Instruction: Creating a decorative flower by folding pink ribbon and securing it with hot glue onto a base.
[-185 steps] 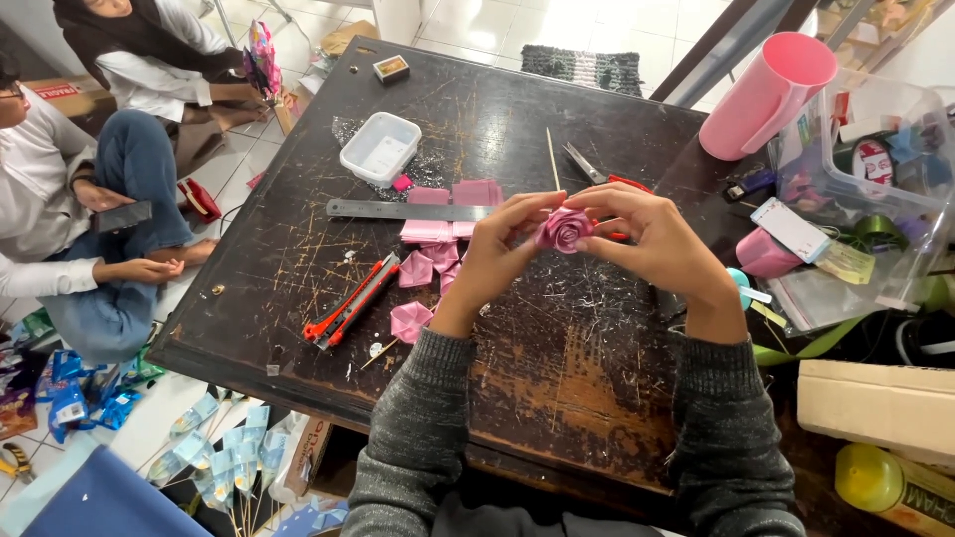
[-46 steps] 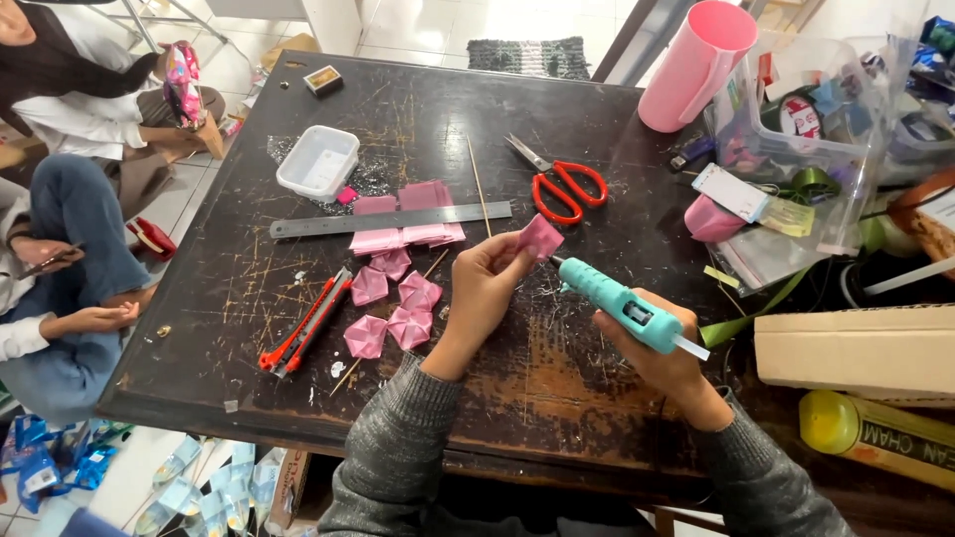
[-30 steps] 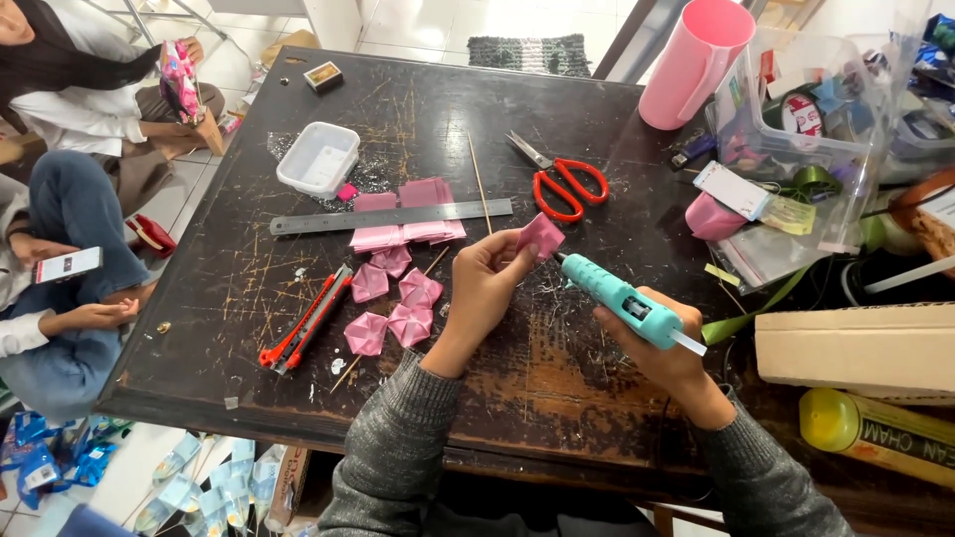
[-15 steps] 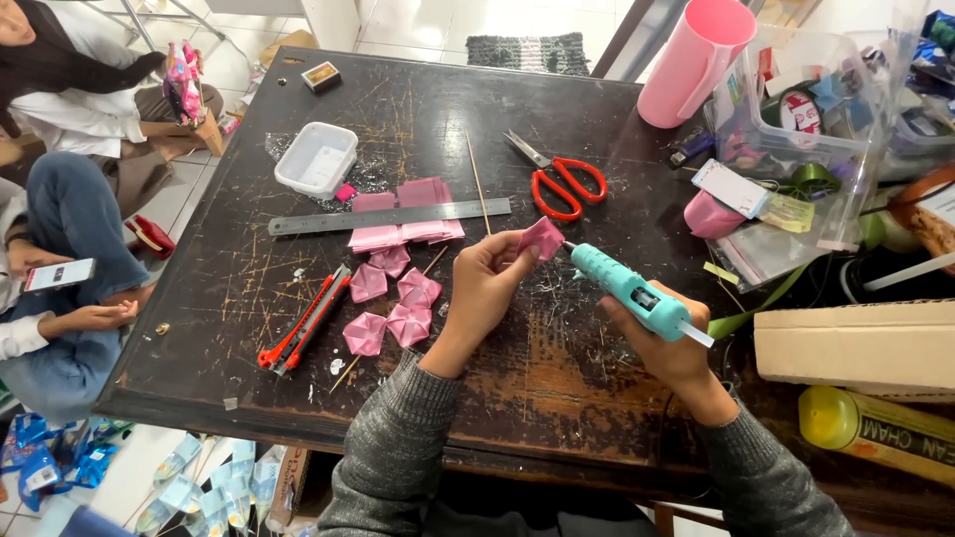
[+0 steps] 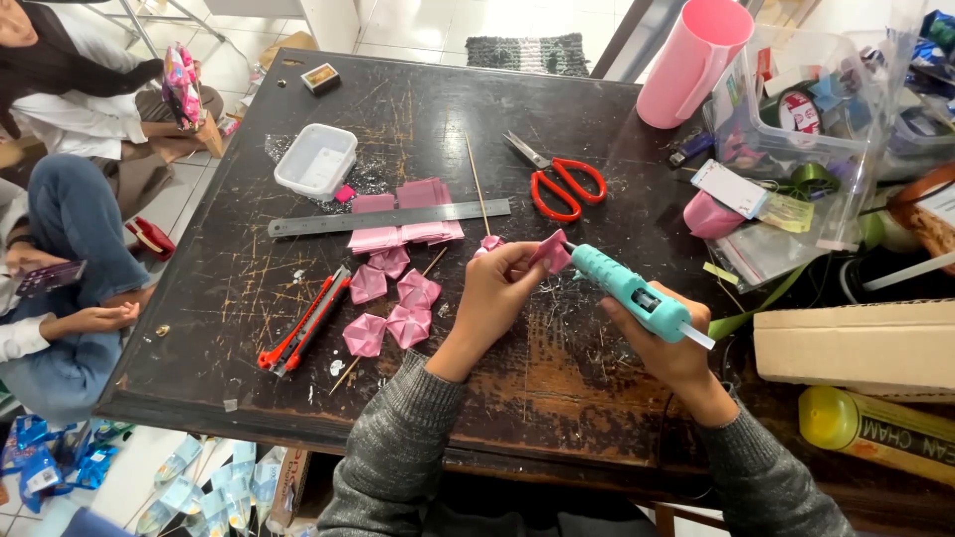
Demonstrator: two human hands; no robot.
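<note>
Head view: left hand [image 5: 495,293] is raised just over the dark scratched surface [image 5: 557,388], fingers pinching a small pink folded ribbon piece [image 5: 550,252] near the middle of the surface, just below the red-handled scissors [image 5: 557,184]. Right hand [image 5: 668,348] is wrapped around the grip of a teal glue gun [image 5: 627,293], fingers curled tight on it, nozzle touching or just beside the ribbon piece; can't tell which. A glue stick pokes out the gun's back end. Left of the hands: a cluster of folded pink petals [image 5: 393,303] lying flat, a stack of pink ribbon strips [image 5: 403,214] under a metal ruler [image 5: 388,217], a thin wooden skewer [image 5: 478,189] crossing the ruler, a red utility knife [image 5: 306,320] near the front-left edge. White plastic tray [image 5: 315,159] sits behind the ruler. Far right: pink tumbler [image 5: 691,60], clear bin [image 5: 796,109] full of craft supplies, cardboard box [image 5: 856,343] beside the right wrist. Another person sits on the floor at left, hand [image 5: 99,318] resting by a knee, well apart from the work.
</note>
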